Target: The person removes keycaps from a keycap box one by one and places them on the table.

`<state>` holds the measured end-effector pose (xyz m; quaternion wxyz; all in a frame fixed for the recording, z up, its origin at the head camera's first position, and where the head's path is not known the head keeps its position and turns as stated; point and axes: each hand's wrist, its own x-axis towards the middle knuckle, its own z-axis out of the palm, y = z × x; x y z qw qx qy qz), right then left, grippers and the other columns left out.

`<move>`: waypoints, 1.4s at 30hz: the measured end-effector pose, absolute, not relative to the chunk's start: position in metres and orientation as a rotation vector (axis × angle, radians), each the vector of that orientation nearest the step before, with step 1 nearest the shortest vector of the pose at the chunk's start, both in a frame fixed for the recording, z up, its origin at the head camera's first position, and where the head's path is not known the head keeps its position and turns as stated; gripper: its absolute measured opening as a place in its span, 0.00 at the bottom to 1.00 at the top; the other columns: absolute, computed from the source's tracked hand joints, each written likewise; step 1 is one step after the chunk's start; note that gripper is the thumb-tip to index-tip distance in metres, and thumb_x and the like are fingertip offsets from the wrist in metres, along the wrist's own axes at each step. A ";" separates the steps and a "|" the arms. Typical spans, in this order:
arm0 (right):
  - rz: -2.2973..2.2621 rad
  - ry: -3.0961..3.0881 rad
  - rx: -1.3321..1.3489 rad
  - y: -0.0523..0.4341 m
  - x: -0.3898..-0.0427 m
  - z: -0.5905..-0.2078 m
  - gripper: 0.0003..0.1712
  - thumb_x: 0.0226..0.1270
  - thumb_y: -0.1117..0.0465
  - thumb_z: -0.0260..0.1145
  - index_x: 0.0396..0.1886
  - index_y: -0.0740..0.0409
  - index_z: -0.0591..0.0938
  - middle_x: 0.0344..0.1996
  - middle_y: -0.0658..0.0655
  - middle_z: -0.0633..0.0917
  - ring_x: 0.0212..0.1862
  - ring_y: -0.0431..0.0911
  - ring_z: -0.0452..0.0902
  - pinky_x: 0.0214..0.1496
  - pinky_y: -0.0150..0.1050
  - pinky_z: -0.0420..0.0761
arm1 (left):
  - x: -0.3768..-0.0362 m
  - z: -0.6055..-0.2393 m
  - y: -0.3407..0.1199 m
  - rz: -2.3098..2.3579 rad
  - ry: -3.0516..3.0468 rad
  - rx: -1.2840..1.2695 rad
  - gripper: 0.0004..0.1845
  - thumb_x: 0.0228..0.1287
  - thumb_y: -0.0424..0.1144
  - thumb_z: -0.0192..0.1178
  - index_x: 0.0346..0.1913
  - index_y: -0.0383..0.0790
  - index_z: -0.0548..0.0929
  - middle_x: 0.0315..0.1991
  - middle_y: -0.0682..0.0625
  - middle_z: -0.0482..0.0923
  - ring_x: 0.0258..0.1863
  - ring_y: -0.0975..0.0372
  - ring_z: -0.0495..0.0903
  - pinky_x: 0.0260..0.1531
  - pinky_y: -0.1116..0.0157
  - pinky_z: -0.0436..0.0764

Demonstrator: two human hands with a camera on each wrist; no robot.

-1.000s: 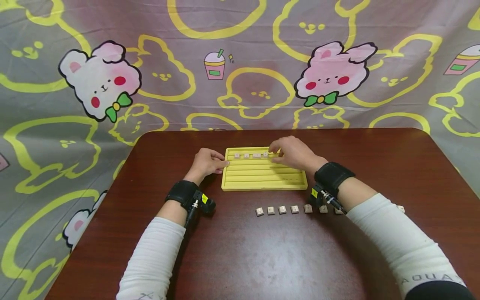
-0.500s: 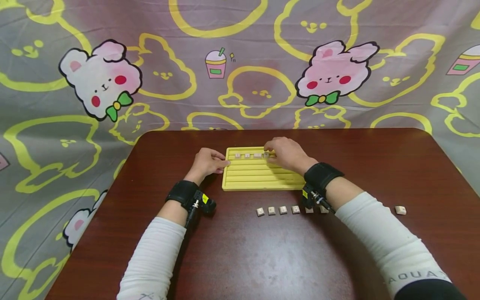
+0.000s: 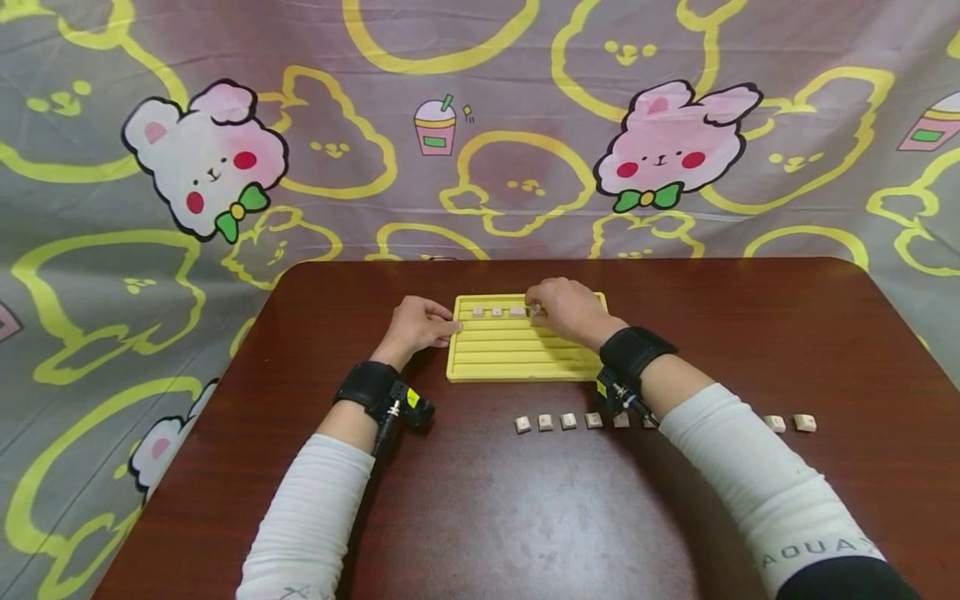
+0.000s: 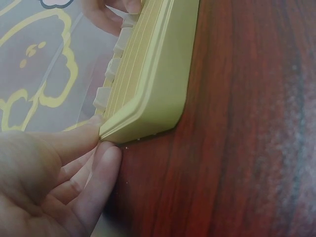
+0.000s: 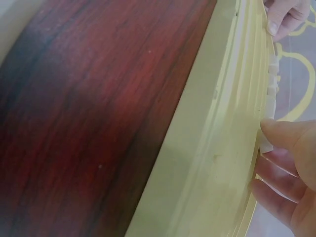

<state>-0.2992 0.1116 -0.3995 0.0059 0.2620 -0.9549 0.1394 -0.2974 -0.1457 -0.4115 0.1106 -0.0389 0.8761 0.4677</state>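
A yellow ridged tray (image 3: 517, 358) lies on the table, with a row of small cream keycaps (image 3: 497, 312) along its back slot. One of them is wider than the others. My left hand (image 3: 416, 323) pinches the tray's left edge between thumb and fingers, as the left wrist view confirms. Over the back slot, my right hand (image 3: 573, 312) holds a keycap (image 5: 265, 144) between thumb and fingertips, at the right end of the row. Its other fingers touch the tray's back edge in the right wrist view. The tray's back right part is partly hidden behind this hand.
Nearer the front, several loose keycaps (image 3: 568, 422) stand in a line on the brown table (image 3: 525, 517). The right forearm covers part of that line; two keycaps (image 3: 805, 423) show beyond it. A patterned cloth (image 3: 517, 100) hangs behind the table.
My right hand has moved slightly left along the back slot and closed in on the keycap at the row's end. The left hand stays at the tray's edge.
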 end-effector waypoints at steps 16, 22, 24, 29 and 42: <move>0.418 -2.976 0.779 0.116 -0.300 -0.399 0.09 0.67 0.64 0.68 0.46 0.57 0.86 0.44 0.56 0.89 0.48 0.51 0.84 0.51 0.44 0.85 | -0.297 -0.411 -0.141 1.356 2.575 -0.130 0.18 0.61 0.36 0.70 0.50 0.29 0.84 0.41 0.37 0.86 0.24 0.65 0.84 0.30 0.68 0.88; 0.409 -2.968 0.800 0.119 -0.300 -0.396 0.10 0.66 0.62 0.69 0.46 0.58 0.86 0.44 0.57 0.88 0.48 0.51 0.84 0.52 0.44 0.85 | -0.298 -0.410 -0.142 1.347 2.582 -0.133 0.18 0.61 0.36 0.70 0.50 0.29 0.84 0.41 0.36 0.86 0.24 0.66 0.84 0.29 0.68 0.88; 0.416 -2.961 0.805 0.120 -0.300 -0.395 0.10 0.66 0.63 0.69 0.46 0.58 0.86 0.44 0.58 0.88 0.48 0.51 0.84 0.52 0.44 0.85 | -0.298 -0.409 -0.143 1.347 2.585 -0.127 0.18 0.61 0.36 0.70 0.51 0.29 0.84 0.42 0.36 0.86 0.24 0.66 0.84 0.29 0.68 0.88; 0.444 -2.941 0.828 0.124 -0.298 -0.392 0.09 0.66 0.63 0.69 0.45 0.59 0.86 0.43 0.58 0.88 0.48 0.51 0.84 0.51 0.44 0.85 | -0.298 -0.409 -0.142 1.337 2.589 -0.133 0.18 0.61 0.37 0.70 0.51 0.30 0.84 0.41 0.36 0.86 0.25 0.65 0.84 0.30 0.68 0.88; 0.496 -2.883 0.952 0.148 -0.285 -0.378 0.11 0.66 0.65 0.69 0.47 0.61 0.87 0.42 0.57 0.89 0.48 0.51 0.83 0.51 0.46 0.85 | -0.297 -0.410 -0.144 1.332 2.596 -0.147 0.19 0.61 0.37 0.70 0.51 0.29 0.83 0.42 0.36 0.86 0.25 0.64 0.85 0.30 0.68 0.88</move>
